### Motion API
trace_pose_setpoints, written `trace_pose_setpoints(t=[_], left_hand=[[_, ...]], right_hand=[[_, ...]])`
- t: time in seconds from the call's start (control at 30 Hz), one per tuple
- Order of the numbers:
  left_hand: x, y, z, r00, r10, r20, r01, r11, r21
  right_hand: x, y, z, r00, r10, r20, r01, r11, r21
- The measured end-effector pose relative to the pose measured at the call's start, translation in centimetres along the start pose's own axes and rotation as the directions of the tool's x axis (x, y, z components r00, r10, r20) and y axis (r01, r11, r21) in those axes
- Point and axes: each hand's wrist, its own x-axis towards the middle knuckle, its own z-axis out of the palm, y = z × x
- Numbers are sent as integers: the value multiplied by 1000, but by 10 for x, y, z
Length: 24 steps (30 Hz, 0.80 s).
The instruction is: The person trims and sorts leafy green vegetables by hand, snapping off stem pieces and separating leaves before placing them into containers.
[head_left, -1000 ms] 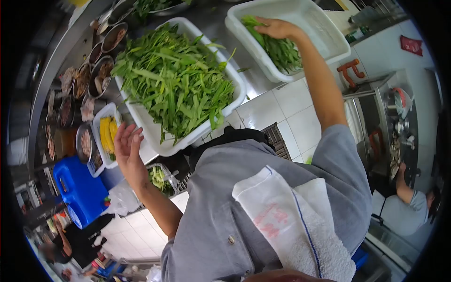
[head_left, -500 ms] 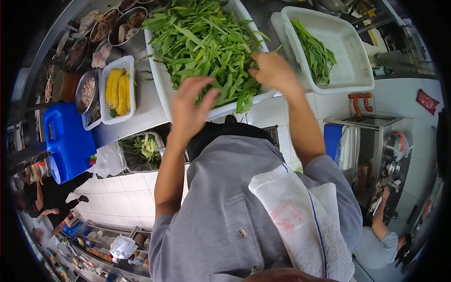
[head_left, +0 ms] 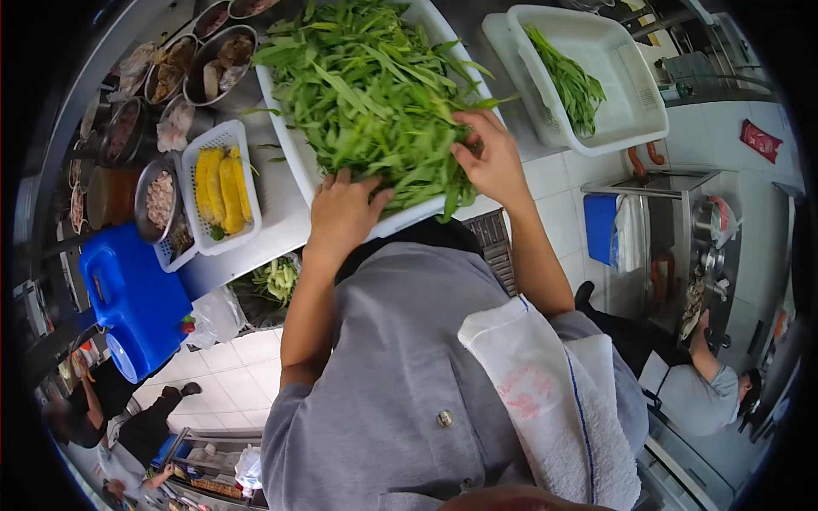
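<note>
Leafy green vegetables [head_left: 366, 94] are heaped in a white tray [head_left: 294, 162] on the metal counter. My left hand [head_left: 342, 209] rests at the near left of the heap, thumb apart, with its fingertips partly hidden among the leaves. At the right side of the heap, my right hand [head_left: 490, 157] touches the leaves, its thumb and fingers apart. A smaller bunch of greens [head_left: 567, 81] lies along the left side of a second white basket [head_left: 626, 140] to the right.
Yellow produce [head_left: 223, 192] fills a small basket beside metal bowls of meat [head_left: 159, 200]. A blue jug [head_left: 136, 294] stands at the counter's left end. Below it hangs a plastic bag [head_left: 217, 317]. People stand at lower left, and another person [head_left: 699, 396] is at right.
My right hand has left the bunch in the second basket and come to the heap. My left hand has moved from beside the tray onto the leaves.
</note>
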Motion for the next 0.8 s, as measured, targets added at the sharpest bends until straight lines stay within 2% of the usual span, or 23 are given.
trace_pose_setpoints(t=[0.03,0.07,0.1,0.17,0.2,0.23,0.3,0.33,0.37,0.43,0.47,0.5,0.57,0.6,0.63,0.67,0.7,0.77,0.8], left_hand=[[-3,-1,-5,997,45,-69,-48,998,-38],[-5,0,-9,987,91,-134,-102,992,-73],[-5,4,-17,986,101,-131,-110,992,-63],[0,19,-35,970,72,-232,-115,978,-175],[5,24,-37,948,134,-288,-188,968,-169],[10,31,-35,946,136,-293,-189,969,-159],[23,45,-26,956,161,-244,-226,936,-271],[27,48,-18,979,104,-174,-142,965,-222],[30,49,-8,975,112,-193,-153,965,-211],[34,50,7,949,-12,-317,-68,968,-240],[34,53,4,958,-144,-249,45,930,-365],[32,57,2,958,-139,-250,43,934,-356],[29,60,-2,892,-275,-359,1,794,-608],[29,57,7,807,-238,-540,-121,829,-545],[28,57,9,801,-243,-547,-116,833,-541],[27,57,9,751,-221,-623,-149,861,-485],[27,58,8,694,-194,-693,-177,888,-425],[21,57,6,700,-198,-686,-138,905,-402],[16,51,11,828,-155,-539,-24,951,-309]], right_hand=[[0,4,1,1000,-4,-7,4,1000,9],[-3,13,4,1000,-16,23,19,989,-145],[-5,16,7,998,-22,52,36,954,-298],[-5,16,12,996,-74,52,86,956,-280],[-4,14,15,996,-83,9,82,954,-290],[-4,11,19,995,-96,-29,83,951,-299],[-3,3,30,994,-94,-49,75,948,-309],[-2,1,34,987,-157,-33,142,948,-284],[1,-2,34,975,-220,-21,207,943,-260],[6,-7,35,944,-331,-3,323,921,-219],[8,-14,31,919,-394,-20,384,905,-184],[12,-19,27,919,-394,-29,384,906,-177],[21,-25,19,808,-589,-14,583,803,-125],[27,-28,14,802,-597,-13,591,798,-117],[32,-30,9,742,-670,-6,669,741,-65],[38,-29,5,673,-740,-3,740,673,-12],[43,-23,4,663,-749,-1,749,663,-5],[49,-4,8,582,-805,120,810,587,13],[47,10,10,572,-811,125,815,579,18]])
